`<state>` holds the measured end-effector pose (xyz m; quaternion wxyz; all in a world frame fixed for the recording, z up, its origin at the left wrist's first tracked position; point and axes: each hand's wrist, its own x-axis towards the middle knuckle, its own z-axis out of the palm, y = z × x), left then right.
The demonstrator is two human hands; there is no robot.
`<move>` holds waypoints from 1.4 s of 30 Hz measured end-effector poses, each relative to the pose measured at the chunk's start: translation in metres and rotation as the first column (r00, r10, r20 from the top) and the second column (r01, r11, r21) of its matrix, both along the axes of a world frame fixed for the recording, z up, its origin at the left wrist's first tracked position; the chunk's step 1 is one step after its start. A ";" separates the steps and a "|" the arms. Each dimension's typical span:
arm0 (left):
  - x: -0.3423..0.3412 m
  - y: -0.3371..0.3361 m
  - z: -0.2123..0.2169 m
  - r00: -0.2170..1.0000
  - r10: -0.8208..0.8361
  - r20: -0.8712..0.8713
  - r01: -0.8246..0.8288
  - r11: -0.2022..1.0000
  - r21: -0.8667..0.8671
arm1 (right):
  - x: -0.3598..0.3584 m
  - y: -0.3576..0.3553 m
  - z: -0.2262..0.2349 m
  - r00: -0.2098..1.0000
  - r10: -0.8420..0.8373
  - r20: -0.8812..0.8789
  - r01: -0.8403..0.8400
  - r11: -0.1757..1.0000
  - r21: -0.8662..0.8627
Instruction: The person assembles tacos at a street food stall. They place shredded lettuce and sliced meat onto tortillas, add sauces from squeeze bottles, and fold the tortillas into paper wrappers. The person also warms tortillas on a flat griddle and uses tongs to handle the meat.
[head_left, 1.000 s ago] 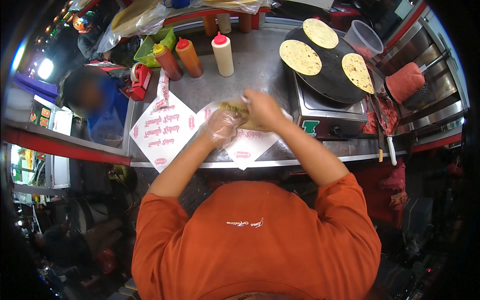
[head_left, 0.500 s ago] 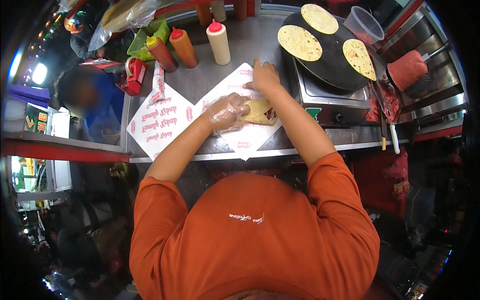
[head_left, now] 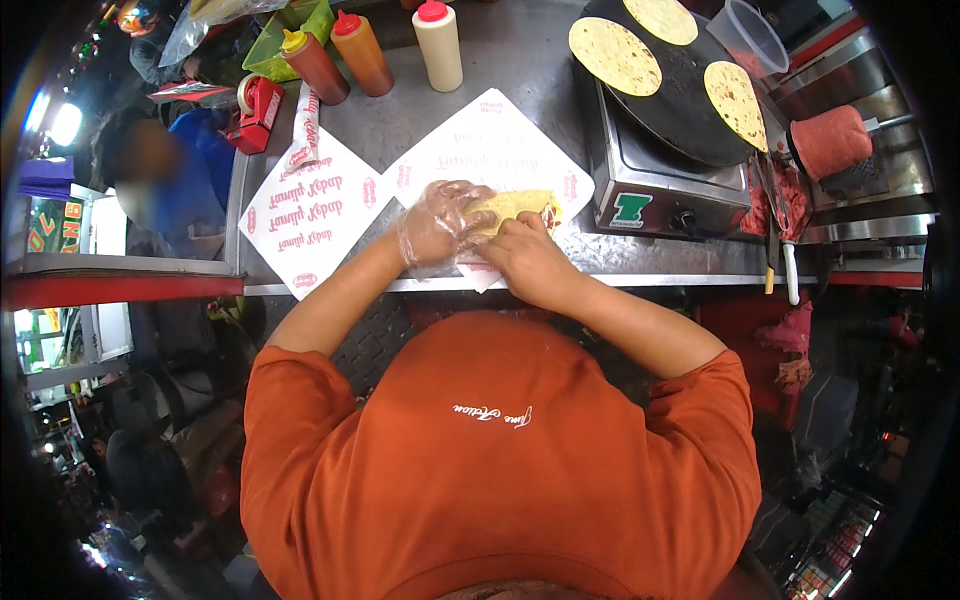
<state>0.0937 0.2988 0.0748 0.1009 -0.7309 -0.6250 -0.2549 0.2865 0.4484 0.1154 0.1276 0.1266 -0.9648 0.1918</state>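
A rolled flatbread wrap (head_left: 522, 203), with filling showing at its right end, lies on a white printed paper sheet (head_left: 490, 140). My left hand (head_left: 436, 222), in a clear plastic glove, curls over the wrap's left end and grips it. Bare, my right hand (head_left: 535, 262) presses bent fingers against the wrap's near side. Below the hands, the sheet's near corner (head_left: 480, 275) partly shows at the counter edge. Whether my right fingers also pinch the paper is hidden.
To the left are another paper sheet (head_left: 310, 215), a paper-wrapped roll (head_left: 305, 125) and a red tape dispenser (head_left: 260, 112). Sauce bottles (head_left: 438, 50) stand behind. A black griddle (head_left: 665, 120) with several flatbreads (head_left: 615, 57) stands at right, near long-handled tools (head_left: 790, 270).
My right hand has come back from the paper's far corner to the wrap's near side. My left hand stays on the wrap. The view has shifted slightly.
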 end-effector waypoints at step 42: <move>-0.025 0.006 0.023 0.825 0.355 -0.441 -0.392 0.920 0.006 | -0.080 0.053 -0.019 0.977 -0.209 0.036 0.190 0.936 0.297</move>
